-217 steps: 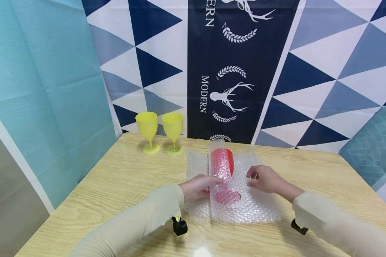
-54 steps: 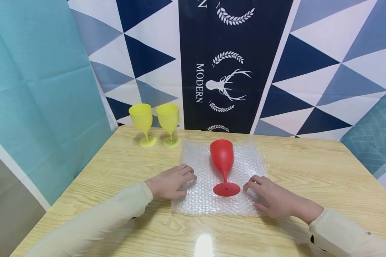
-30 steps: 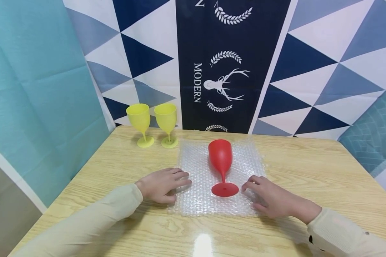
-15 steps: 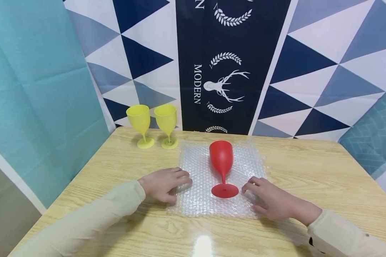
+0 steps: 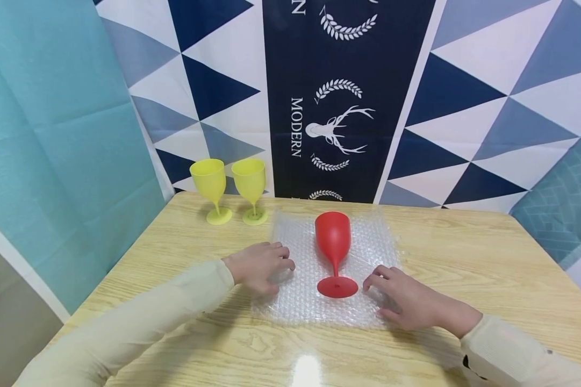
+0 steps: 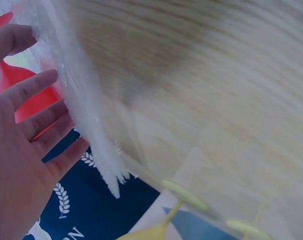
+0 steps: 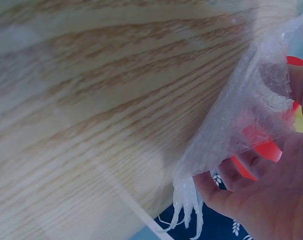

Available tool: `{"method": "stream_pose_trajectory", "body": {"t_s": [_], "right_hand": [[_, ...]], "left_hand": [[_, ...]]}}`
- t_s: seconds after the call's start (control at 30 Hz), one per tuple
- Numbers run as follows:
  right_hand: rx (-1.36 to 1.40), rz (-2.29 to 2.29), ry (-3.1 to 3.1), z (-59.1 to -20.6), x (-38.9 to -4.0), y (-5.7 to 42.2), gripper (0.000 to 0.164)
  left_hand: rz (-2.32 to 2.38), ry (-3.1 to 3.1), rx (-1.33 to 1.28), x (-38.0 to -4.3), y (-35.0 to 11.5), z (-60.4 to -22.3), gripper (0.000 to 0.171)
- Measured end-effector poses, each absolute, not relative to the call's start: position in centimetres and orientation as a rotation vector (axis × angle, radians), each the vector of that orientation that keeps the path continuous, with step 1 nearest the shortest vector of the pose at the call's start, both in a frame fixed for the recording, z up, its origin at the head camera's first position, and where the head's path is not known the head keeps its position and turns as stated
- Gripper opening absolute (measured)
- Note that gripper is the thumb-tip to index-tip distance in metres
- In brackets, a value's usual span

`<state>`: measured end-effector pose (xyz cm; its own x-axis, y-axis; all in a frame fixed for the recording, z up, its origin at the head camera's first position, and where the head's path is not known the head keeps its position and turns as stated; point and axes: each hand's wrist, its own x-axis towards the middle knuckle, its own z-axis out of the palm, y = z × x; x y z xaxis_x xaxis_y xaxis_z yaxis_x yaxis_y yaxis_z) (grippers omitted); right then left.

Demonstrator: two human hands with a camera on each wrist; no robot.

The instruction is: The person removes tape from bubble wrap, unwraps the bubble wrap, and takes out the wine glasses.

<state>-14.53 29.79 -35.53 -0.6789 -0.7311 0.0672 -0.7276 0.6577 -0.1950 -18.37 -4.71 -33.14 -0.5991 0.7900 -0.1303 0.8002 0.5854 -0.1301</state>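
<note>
A red plastic goblet (image 5: 332,236) lies on its side on a sheet of bubble wrap (image 5: 300,306), its round foot toward me. Over the sheet's left part, my left hand (image 5: 258,266) rests with fingers spread and slightly bent. In the left wrist view the fingertips (image 6: 66,155) are right at the wrap's raised edge, and the thumb stands apart. My right hand (image 5: 406,298) lies at the sheet's right edge, fingers relaxed close beside the goblet's foot. Through the clear wrap (image 7: 226,115), the right wrist view shows part of the fingers and the red goblet.
Two yellow goblets (image 5: 208,180) stand upright at the back left of the wooden table (image 5: 232,344). A patterned cloth (image 5: 227,75) hangs behind the table, and a teal cloth (image 5: 67,134) hangs along its left side.
Earlier the wrap was folded over the goblet under my left hand; now it lies flat beneath it. Lately my left hand moved slightly right and inward; the right hand stayed.
</note>
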Motion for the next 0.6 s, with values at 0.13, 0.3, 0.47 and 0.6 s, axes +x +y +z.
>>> {"method": "stream_pose_trajectory", "body": {"t_s": [0.13,0.3,0.47,0.6], "right_hand": [[-1.246,-0.314,2.843,-35.3,-14.7,29.7,0.045],[-1.189,-0.302,2.820,-35.1,-14.6,29.6,0.046],[-1.154,-0.291,2.803,-35.0,-14.6,29.4,0.045],[-1.147,-0.288,2.788,-34.9,-14.7,29.4,0.045]], "left_hand": [[-0.284,2.740,1.335,-18.7,-4.1,-32.2,0.038],[-0.252,2.706,1.312,-19.1,-3.4,-31.1,0.034],[-0.199,2.665,1.246,-19.3,-2.8,-30.2,0.035],[-0.169,2.617,1.170,-19.6,-2.2,-29.6,0.041]]}}
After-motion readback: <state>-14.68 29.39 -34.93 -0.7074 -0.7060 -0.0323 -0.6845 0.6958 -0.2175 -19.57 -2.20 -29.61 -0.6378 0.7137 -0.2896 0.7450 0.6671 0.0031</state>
